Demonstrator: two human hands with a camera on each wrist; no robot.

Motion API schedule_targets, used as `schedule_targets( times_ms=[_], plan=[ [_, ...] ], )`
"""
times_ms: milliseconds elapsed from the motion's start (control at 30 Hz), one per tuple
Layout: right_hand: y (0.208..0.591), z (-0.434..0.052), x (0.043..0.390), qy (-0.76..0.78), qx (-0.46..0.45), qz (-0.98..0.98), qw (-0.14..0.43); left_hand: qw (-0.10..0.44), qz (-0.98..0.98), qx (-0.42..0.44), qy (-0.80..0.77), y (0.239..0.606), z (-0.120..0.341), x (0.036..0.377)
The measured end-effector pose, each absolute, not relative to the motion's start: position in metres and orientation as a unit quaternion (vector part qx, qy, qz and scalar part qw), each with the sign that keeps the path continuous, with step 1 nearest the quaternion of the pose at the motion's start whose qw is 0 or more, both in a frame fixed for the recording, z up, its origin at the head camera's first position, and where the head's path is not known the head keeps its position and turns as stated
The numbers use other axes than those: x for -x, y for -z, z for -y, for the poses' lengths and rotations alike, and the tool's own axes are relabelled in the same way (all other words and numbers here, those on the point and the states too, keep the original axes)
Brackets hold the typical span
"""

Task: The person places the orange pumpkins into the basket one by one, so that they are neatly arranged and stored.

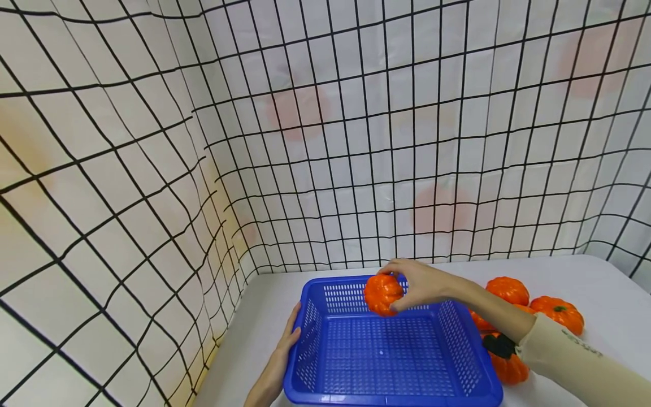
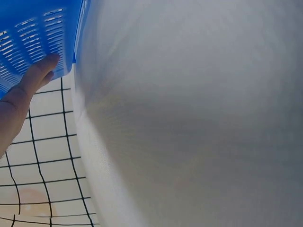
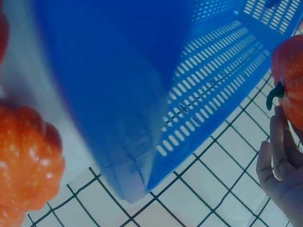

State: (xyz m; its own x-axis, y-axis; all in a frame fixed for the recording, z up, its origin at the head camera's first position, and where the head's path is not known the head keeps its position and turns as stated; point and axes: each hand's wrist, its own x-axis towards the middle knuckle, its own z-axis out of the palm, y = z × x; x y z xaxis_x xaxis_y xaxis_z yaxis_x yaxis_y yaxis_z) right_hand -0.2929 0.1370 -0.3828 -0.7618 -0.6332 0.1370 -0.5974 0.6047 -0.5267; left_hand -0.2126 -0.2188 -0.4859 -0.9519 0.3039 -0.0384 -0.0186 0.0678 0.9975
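A blue plastic basket [image 1: 381, 356] with slotted walls stands on the white table. My right hand [image 1: 424, 285] holds a small orange pumpkin [image 1: 382, 295] between thumb and fingers, over the far part of the basket. In the right wrist view, the held pumpkin [image 3: 289, 75] shows a curved green stem and is cut off by the frame edge, with the fingers [image 3: 279, 156] beneath it. My left hand [image 1: 278, 359] rests against the outside of the basket's left wall. Its extended fingers [image 2: 40, 71] lie on the slotted side in the left wrist view.
Several more orange pumpkins [image 1: 556, 314] lie on the table [image 1: 605, 282] right of the basket, partly behind the right forearm. A dark green piece [image 1: 498, 345] shows among them. Black grid netting [image 1: 376, 169] over white sheeting walls in the table's back and left.
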Motion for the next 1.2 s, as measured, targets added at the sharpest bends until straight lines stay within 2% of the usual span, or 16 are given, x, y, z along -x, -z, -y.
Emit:
schedule_targets(
  times_ms=[167,500,800,1033,1200],
  plan=[
    [0.38,-0.128,0.294,0.284,0.342,-0.895,0.038,0.12,-0.72,-0.1,-0.676,0.485,0.219,0.212],
    [0.38,-0.109,0.301,0.318,0.351,-0.875,0.099,0.111,-0.725,-0.103,-0.672,0.487,0.22,0.213],
    [0.381,-0.089,0.303,0.332,0.358,-0.865,0.119,0.109,-0.73,-0.1,-0.667,0.487,0.22,0.214],
    [0.386,-0.079,0.307,0.325,0.345,-0.874,0.111,0.11,-0.736,-0.095,-0.661,0.487,0.22,0.214],
    [0.391,-0.072,0.31,0.342,0.334,-0.868,0.132,0.112,-0.736,-0.093,-0.661,0.487,0.22,0.213]
  ],
)
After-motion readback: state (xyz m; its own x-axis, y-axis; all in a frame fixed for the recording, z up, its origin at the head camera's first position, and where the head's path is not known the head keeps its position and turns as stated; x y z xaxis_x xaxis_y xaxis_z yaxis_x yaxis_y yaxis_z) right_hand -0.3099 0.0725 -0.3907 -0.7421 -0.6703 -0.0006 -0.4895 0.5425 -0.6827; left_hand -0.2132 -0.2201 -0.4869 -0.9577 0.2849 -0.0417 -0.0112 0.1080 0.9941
